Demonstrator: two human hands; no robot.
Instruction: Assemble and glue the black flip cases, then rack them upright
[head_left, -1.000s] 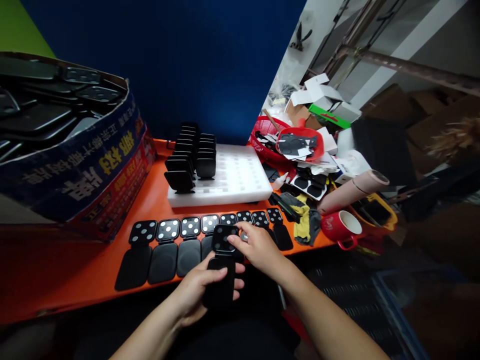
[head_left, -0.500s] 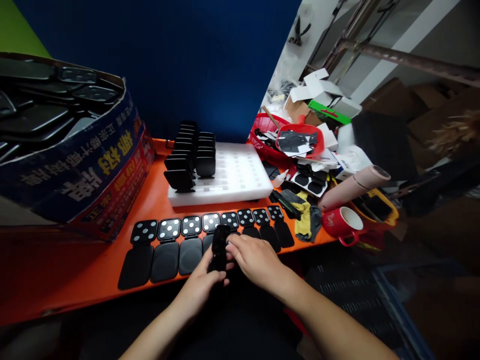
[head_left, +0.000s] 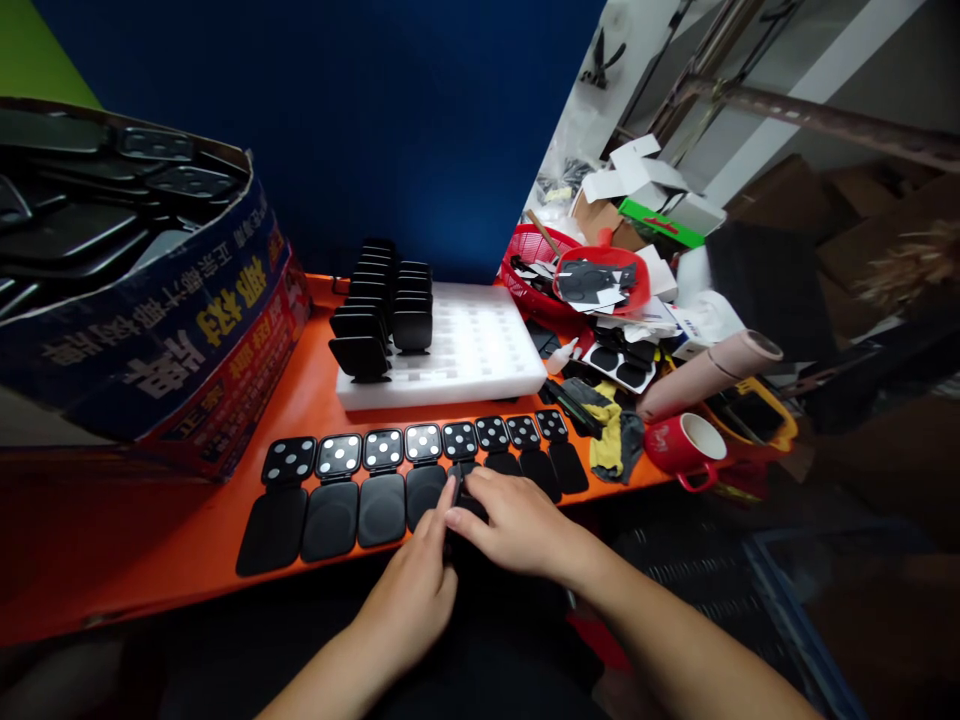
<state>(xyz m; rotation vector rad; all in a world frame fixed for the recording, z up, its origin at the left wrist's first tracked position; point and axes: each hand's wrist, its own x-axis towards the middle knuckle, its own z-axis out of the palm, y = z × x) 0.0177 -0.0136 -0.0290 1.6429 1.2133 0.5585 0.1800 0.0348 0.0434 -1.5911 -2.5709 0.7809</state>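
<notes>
My left hand (head_left: 420, 580) and my right hand (head_left: 517, 525) meet at the table's front edge, closed around a small black hinged piece (head_left: 460, 480). Most of this piece is hidden by my fingers. Beneath and beside it runs a row of unfolded black pieces: upper squares (head_left: 340, 456) with five silvery dots are hinged to larger plain black pads (head_left: 382, 510). My left index finger lies along the held piece, while my right thumb presses toward it from the other side.
Behind the row, a white foam tray (head_left: 487, 345) carries upright black pieces (head_left: 360, 355). A printed carton (head_left: 202, 330) full of black parts stands left. Rightward are a red mug (head_left: 679, 445), pink bottle (head_left: 712, 375), yellow-grey glove (head_left: 611, 440) and red basket (head_left: 529, 290).
The black piece, earlier held up between both hands, is now lower and more covered by the fingers. My left hand has turned, its index finger now stretched along the piece.
</notes>
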